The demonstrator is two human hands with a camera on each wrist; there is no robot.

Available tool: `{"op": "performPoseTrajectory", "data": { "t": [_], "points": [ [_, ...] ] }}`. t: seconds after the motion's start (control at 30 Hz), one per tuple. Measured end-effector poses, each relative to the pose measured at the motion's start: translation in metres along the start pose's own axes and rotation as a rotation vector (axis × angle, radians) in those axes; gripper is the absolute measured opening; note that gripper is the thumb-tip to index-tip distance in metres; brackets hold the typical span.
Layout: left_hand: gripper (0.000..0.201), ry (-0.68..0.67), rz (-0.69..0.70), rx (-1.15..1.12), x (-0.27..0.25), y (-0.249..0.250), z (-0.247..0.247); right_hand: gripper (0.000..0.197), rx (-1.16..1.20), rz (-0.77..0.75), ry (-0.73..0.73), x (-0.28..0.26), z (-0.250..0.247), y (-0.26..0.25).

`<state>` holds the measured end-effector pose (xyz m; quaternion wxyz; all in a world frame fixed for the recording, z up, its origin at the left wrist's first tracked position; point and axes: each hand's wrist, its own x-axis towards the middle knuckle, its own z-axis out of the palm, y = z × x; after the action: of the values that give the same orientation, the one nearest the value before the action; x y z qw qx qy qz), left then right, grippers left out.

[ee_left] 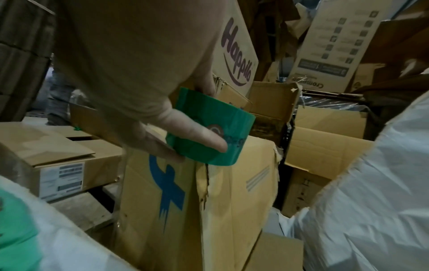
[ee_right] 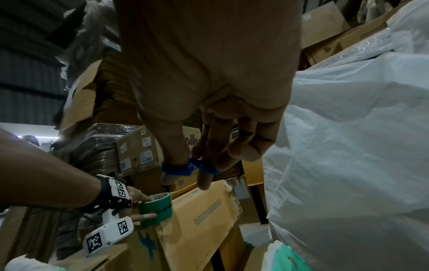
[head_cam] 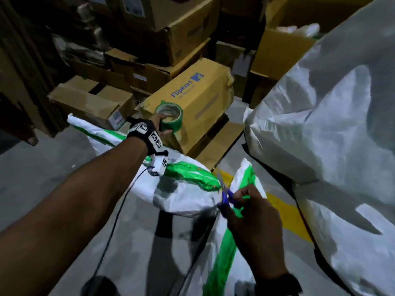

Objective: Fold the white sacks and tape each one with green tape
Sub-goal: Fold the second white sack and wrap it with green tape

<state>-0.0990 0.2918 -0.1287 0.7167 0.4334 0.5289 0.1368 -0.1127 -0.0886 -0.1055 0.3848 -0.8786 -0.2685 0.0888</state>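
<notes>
Largest in view: a bulging white sack (head_cam: 333, 116) at the right, then a stack of cardboard boxes (head_cam: 192, 92) behind. Lower, in the middle of the floor, a folded white sack (head_cam: 183, 195) already wrapped with green tape, long axis running from far-left to near-right. Beside its near end, the right hand (head_cam: 252, 208), with thumb and finger through the blue loops of the scissors (head_cam: 225, 199), blades pointing up and away. Farther off, up and to the left, the left hand (head_cam: 159, 128) gripping the green tape roll (head_cam: 170, 119) in front of the yellow box — arm stretched over the folded sack. No clear strip between roll and sack, so the cut looks finished — only a judgement. Right hand nearer to the taped end; left hand nearer to the boxes.
</notes>
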Motion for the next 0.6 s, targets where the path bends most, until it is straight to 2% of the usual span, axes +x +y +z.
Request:
{"op": "performPoseTrajectory", "data": {
  "t": [0.1,0.23,0.33,0.43,0.47,0.5,0.57,0.6],
  "points": [
    [0.038,0.007,0.038,-0.095,0.042,0.014,0.009,0.032,-0.039,-0.011,-0.007,0.012,0.002,0.002],
    [0.045,0.049,0.083,-0.226,0.056,0.016,0.003,0.036,0.02,-0.047,0.054,0.032,0.019,-0.009],
    [0.042,0.039,0.074,-0.29,0.031,0.009,-0.004,0.033,0.117,-0.037,0.06,0.039,0.029,-0.022],
    [0.022,0.124,0.186,-0.072,-0.034,-0.013,0.002,0.025,0.199,-0.018,0.117,0.042,0.03,-0.029],
    [0.016,0.063,0.262,0.032,-0.059,-0.024,0.004,0.025,0.208,-0.013,0.147,0.044,0.029,-0.03],
    [0.016,-0.06,0.322,0.121,-0.084,-0.036,0.006,0.025,0.197,-0.019,0.179,0.045,0.028,-0.03],
    [0.022,-0.321,0.33,0.239,-0.125,-0.061,0.006,0.026,0.152,-0.07,0.247,0.047,0.028,-0.03],
    [0.026,-0.403,0.309,0.256,-0.14,-0.072,0.007,0.027,0.133,-0.101,0.274,0.047,0.029,-0.03]
  ]
}}
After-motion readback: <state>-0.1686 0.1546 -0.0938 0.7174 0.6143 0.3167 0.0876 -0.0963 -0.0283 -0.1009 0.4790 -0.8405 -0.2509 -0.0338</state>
